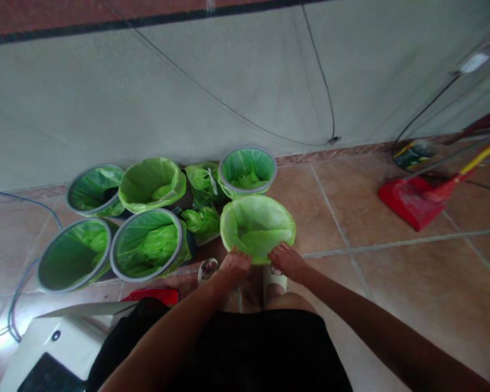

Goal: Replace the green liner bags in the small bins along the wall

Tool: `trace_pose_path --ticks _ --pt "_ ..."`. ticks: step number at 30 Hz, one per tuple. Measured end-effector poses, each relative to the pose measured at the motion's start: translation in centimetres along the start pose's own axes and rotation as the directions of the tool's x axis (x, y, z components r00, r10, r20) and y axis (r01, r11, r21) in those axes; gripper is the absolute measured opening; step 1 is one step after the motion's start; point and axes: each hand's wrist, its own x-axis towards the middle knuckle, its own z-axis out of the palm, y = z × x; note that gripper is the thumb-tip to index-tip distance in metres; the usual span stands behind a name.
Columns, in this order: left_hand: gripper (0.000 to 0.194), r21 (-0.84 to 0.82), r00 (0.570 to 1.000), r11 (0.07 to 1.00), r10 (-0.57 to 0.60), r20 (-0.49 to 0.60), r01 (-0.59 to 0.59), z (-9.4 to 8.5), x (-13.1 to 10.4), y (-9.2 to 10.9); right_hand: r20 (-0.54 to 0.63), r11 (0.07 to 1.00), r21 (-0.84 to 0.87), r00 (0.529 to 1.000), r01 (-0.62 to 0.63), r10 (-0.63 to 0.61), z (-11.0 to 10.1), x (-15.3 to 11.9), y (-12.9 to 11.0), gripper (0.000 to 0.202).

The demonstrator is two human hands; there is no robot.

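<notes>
A bin lined with a light green bag (257,218) stands just in front of my feet, the bag folded out over its rim. My left hand (236,262) grips the near edge of that bag, left of centre. On the same edge, further right, my right hand (285,258) has its fingers closed over the bag. Right behind is a grey-rimmed bin with a green liner (248,169). To the left, several more lined bins (147,245) stand close together. Between them lie a tied green bag (204,182) and a bunched green bag (202,220).
Along the back runs a grey wall (147,103) with hanging cables. A red dustpan (412,201) and a red broom with a yellow handle (484,155) are at the right. A white appliance (61,343) and blue cable (14,305) are at the lower left.
</notes>
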Motion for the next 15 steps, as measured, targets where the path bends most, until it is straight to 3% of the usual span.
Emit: trace_pose_path --ticks 4,7,9,11,15 --pt "0.021 0.066 1.000 0.998 -0.002 0.003 0.001 -1.7 -1.3 -3.6 -0.205 0.992 0.104 0.978 0.068 -0.046 0.2 -1.1 -2.0 0.029" --pt "0.034 0.120 0.994 0.987 -0.108 -0.013 0.109 -3.7 -2.3 -5.2 -0.375 0.981 0.176 0.927 0.078 -0.006 -0.8 -3.3 -2.0 0.029" --pt "0.044 0.117 0.980 0.973 -0.197 -0.029 0.199 -4.6 -2.5 -4.7 -0.407 0.977 0.205 0.913 0.058 0.031 -1.7 -4.8 -1.5 0.027" --pt "0.041 0.074 0.975 0.973 -0.220 0.006 0.219 -5.0 -2.6 -3.2 -0.386 0.978 0.198 0.922 0.064 0.017 -2.4 -5.9 -1.0 0.026" --pt "0.028 -0.020 0.987 0.995 -0.091 0.132 0.095 -4.3 -3.0 -0.1 -0.341 0.978 0.147 0.936 0.146 -0.089 -2.0 -5.9 -1.2 0.026"
